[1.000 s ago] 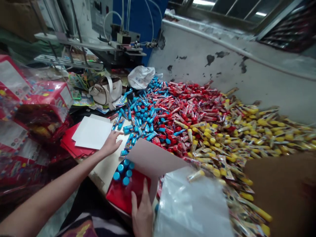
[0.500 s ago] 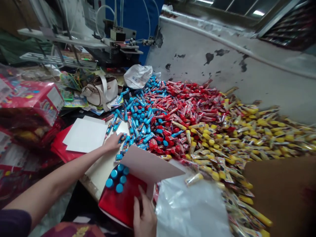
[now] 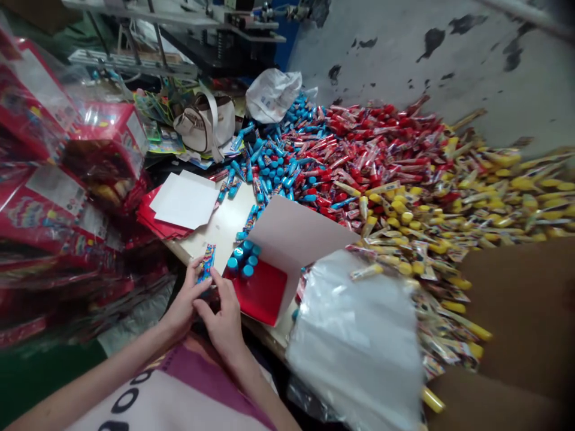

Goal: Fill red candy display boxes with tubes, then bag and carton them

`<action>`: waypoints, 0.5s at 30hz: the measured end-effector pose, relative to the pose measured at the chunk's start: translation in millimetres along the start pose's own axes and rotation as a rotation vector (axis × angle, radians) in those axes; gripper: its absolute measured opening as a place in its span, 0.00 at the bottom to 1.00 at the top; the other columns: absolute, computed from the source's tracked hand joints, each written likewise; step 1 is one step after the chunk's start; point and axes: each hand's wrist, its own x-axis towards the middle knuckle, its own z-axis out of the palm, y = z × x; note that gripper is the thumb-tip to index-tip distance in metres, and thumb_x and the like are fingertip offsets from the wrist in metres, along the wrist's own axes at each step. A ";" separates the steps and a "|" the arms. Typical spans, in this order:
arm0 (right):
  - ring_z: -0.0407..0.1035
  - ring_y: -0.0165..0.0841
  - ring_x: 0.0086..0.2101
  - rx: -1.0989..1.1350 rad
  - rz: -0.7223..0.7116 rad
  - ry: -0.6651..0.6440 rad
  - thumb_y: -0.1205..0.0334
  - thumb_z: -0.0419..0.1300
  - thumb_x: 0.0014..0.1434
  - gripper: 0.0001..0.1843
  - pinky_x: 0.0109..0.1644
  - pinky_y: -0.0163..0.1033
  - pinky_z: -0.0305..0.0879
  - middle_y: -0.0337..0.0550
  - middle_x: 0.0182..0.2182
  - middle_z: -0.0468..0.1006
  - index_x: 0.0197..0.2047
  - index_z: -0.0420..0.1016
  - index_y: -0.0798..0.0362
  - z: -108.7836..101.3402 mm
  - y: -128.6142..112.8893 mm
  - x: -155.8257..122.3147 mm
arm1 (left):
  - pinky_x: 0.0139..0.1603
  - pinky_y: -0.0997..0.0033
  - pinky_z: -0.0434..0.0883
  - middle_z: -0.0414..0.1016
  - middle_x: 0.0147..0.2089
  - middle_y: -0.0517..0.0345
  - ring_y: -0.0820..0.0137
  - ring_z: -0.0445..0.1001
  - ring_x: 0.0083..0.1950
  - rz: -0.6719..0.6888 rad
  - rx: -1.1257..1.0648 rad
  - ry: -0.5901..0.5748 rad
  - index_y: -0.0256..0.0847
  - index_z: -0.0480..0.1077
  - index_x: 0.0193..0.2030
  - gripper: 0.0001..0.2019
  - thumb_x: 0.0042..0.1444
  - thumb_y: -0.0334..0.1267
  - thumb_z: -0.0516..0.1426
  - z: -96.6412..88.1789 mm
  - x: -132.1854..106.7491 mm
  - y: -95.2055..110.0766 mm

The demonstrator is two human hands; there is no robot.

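Observation:
A small blue wrapped tube point(image 3: 206, 263), brightly printed, is held upright in front of my body. My left hand point(image 3: 182, 302) is closed around its lower part. From the other side my right hand point(image 3: 225, 314) pinches it with the fingertips; the tube's lower end is hidden by the fingers. Just right of my hands stands a red box point(image 3: 265, 293) with its pale flap point(image 3: 300, 233) raised. Several blue-capped tubes point(image 3: 247, 271) stand upright together in the box's far left corner.
Beyond the box lies a heap of blue tubes point(image 3: 269, 164), red tubes point(image 3: 372, 143) and yellow tubes point(image 3: 413, 209). White cards point(image 3: 184, 200) lie on red sheets at the left. A plastic bag point(image 3: 354, 341) and brown cardboard point(image 3: 521, 311) are at the right. Packed red boxes point(image 3: 105, 149) stand left.
My left hand has drawn back from the blue tubes with one in it. My right hand has left the box and moved left to that tube. The view has shifted.

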 end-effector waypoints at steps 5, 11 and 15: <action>0.70 0.31 0.45 -0.040 -0.098 -0.030 0.69 0.62 0.55 0.33 0.51 0.37 0.70 0.42 0.47 0.70 0.63 0.63 0.41 1.4 9.9 -26.2 | 0.54 0.69 0.68 0.67 0.58 0.57 0.64 0.69 0.56 -0.118 -0.180 -0.038 0.50 0.56 0.61 0.33 0.49 0.46 0.63 -6.0 -23.2 -10.6; 0.69 0.34 0.47 0.022 -0.121 0.088 0.68 0.56 0.58 0.24 0.52 0.41 0.68 0.46 0.48 0.71 0.58 0.69 0.46 -9.0 8.8 -28.7 | 0.43 0.71 0.71 0.70 0.50 0.57 0.66 0.73 0.46 -0.096 -0.225 -0.086 0.48 0.60 0.57 0.28 0.51 0.49 0.61 -2.8 -22.4 -23.4; 0.70 0.28 0.32 0.350 0.163 0.134 0.63 0.50 0.63 0.18 0.40 0.36 0.71 0.42 0.42 0.75 0.55 0.71 0.47 -28.4 13.6 -34.8 | 0.29 0.76 0.65 0.67 0.40 0.60 0.72 0.68 0.34 0.037 0.035 -0.033 0.48 0.60 0.58 0.26 0.54 0.49 0.58 -12.4 -5.1 -33.0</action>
